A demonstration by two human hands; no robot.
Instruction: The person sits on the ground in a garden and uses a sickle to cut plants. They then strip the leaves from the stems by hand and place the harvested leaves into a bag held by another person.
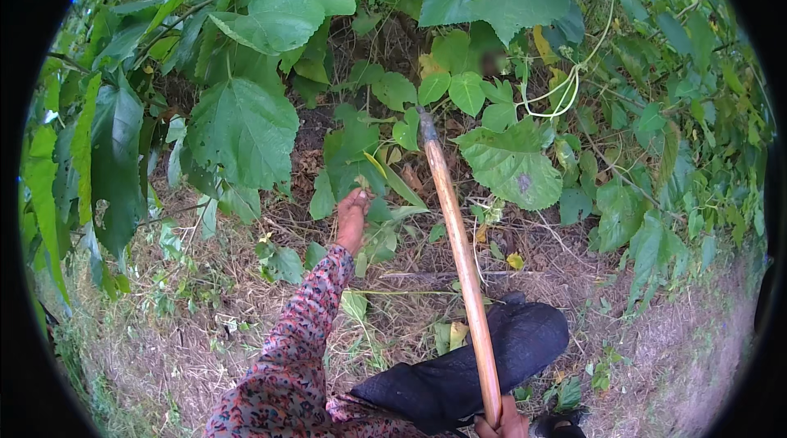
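My left hand [351,220] reaches forward into the foliage, its fingers closed on a leafy plant stem [361,182]. Green leaves [381,240] hang beside and below the fist. At the bottom edge my right hand [508,421] grips the lower end of a long wooden tool handle [458,235]. The handle runs away from me, up to a dark metal socket [426,123] among the leaves. Leaves hide whatever blade or head lies beyond the socket.
Broad-leaved branches [246,131] crowd in from the left, and more foliage [639,204] hangs on the right. A pale vine [577,78] loops at upper right. Dry grass [184,352] covers the ground. My dark-trousered leg [522,333] is bent beneath the handle.
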